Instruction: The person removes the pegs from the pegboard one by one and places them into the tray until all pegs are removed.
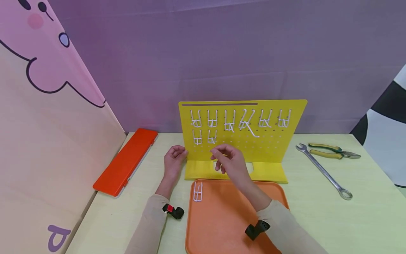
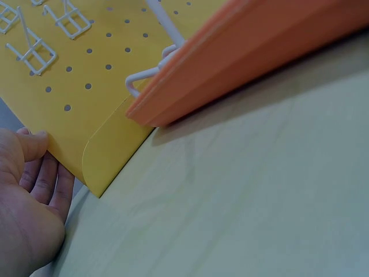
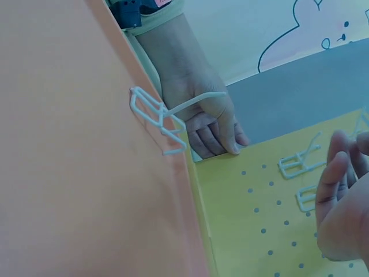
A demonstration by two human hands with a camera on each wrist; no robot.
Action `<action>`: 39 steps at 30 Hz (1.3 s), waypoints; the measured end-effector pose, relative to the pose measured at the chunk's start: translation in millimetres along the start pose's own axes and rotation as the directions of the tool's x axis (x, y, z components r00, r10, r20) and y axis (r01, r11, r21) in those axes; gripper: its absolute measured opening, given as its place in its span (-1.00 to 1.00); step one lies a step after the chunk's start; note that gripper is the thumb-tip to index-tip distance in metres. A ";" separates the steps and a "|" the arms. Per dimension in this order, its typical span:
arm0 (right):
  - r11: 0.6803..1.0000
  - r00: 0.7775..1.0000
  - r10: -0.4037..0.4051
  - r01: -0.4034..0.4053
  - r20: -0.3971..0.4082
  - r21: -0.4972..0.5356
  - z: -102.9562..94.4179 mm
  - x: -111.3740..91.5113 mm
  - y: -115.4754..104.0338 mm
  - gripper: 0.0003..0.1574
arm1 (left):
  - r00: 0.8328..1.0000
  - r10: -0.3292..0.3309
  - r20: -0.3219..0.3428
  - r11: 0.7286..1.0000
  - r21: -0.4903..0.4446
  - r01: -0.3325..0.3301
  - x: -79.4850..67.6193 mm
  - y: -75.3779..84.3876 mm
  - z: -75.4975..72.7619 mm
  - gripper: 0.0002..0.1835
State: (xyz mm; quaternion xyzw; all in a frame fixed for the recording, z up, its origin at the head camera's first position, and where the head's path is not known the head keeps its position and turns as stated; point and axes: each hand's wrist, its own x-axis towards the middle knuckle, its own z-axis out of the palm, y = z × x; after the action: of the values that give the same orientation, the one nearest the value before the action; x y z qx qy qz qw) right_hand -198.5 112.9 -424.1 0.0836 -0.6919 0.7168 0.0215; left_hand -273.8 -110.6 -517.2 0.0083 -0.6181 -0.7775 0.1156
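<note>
A yellow pegboard [image 1: 264,151] stands upright on its base, with white wire hooks in a full upper row and two in a second row at the left. My left hand [image 1: 173,160] grips the board's left edge, the thumb in front and fingers behind, as the left wrist view shows. Before the board's lower middle is my right hand [image 1: 231,162], just below the second-row hook [image 1: 212,137]. Its fingers are loosely bent, and nothing shows between them. One more white hook [image 1: 197,193] lies at the far left corner of the orange tray [image 1: 222,218].
An orange-red case [image 1: 128,162] lies to the left on the pale table [image 1: 104,218]. At the right are a combination wrench [image 1: 323,171] and pliers [image 1: 336,151] with yellow-green handles. A purple cloth wall [image 1: 222,53] rises behind the board.
</note>
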 end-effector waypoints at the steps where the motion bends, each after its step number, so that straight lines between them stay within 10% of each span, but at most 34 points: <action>1: 1.000 1.000 -0.005 0.005 -0.016 0.011 -0.4 0.7 0.6 -0.77 | 1.000 0.000 -0.001 1.000 0.000 0.000 0.0 0.1 0.2 -0.85; 10: 0.990 0.992 -0.057 0.070 -0.111 0.124 0.3 10.3 8.0 -0.81 | 1.000 -0.004 -0.007 1.000 0.008 0.005 -0.1 0.0 0.5 -0.85; 39: 0.992 0.999 -0.015 0.020 -0.042 0.125 2.3 25.3 13.9 -0.64 | 1.000 -0.009 0.005 1.000 0.013 0.009 0.0 -0.1 0.4 -0.87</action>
State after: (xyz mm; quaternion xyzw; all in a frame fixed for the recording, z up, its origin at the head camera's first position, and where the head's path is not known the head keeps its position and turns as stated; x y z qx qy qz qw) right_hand -225.3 107.8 -434.0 0.0761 -0.6441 0.7603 0.0363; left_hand -273.9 -110.2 -517.3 0.0098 -0.6236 -0.7739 0.1104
